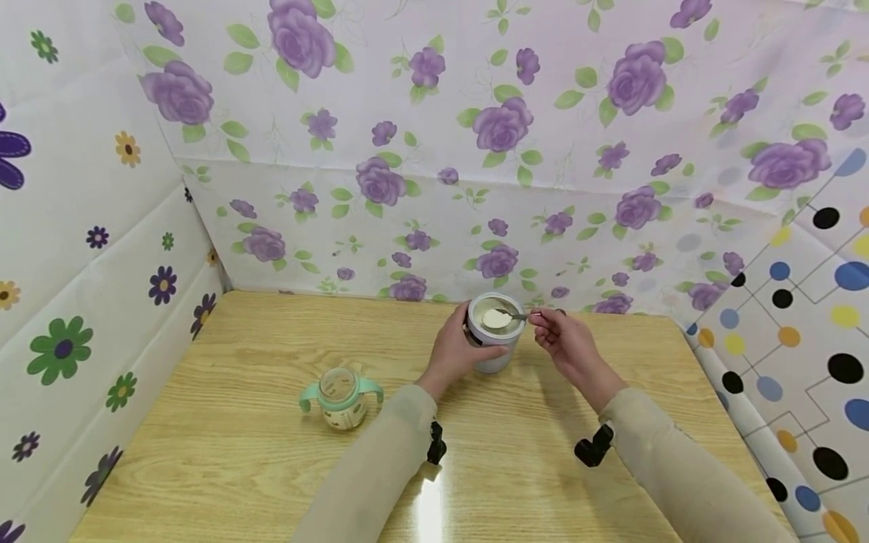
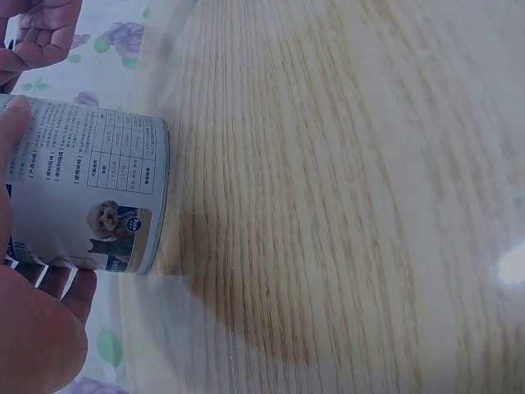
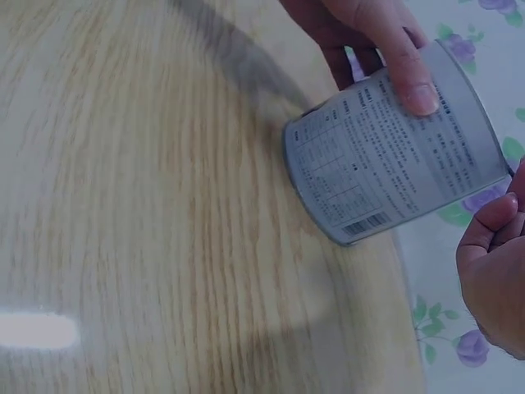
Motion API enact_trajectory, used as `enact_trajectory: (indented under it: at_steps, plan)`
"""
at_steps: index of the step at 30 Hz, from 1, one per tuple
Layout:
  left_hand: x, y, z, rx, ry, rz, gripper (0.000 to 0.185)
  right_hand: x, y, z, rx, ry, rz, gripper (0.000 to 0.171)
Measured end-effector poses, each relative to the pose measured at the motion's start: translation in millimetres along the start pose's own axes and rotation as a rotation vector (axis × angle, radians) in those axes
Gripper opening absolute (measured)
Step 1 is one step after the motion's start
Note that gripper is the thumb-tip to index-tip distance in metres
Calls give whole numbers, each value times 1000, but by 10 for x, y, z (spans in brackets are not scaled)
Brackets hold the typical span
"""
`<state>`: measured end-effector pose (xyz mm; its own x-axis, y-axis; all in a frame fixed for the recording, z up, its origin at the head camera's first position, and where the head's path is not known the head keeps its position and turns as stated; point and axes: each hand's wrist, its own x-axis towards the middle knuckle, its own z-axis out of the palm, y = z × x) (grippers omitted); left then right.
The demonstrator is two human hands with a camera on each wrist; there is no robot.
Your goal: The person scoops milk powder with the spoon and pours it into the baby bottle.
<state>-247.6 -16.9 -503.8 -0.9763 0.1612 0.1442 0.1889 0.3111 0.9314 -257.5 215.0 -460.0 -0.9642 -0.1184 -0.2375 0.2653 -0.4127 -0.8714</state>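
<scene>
Spoon of powder held over an open tin at the desk's far edge.
The left hand [image 1: 456,348] has its grip wrapped round the tin [image 1: 493,333], which stands near the far edge of the desk [image 1: 224,445]; the right hand [image 1: 566,341] pinches the spoon [image 1: 505,317] above its mouth. A green-handled baby bottle [image 1: 342,397] stands apart, toward the left edge.

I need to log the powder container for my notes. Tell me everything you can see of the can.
The can is a short, round, light grey tin, metal by its look, standing upright on the wooden table near the back wall. Its top is open and shows pale powder inside. The label carries printed text, a table, a barcode and a small dog picture. The left hand grips its side. The right hand holds a spoon heaped with powder over the opening.
</scene>
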Motion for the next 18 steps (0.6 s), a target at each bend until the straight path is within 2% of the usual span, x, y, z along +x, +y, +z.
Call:
enact_trajectory:
  at_steps: [13,18]
  plan:
    - [42,-24,18,12,0,-26,104,-7,16,-5,-27,-12,-6,39]
    - [19,-5,14,8,2,-14,103,-7,21,-14,-28,-8,-6,37]
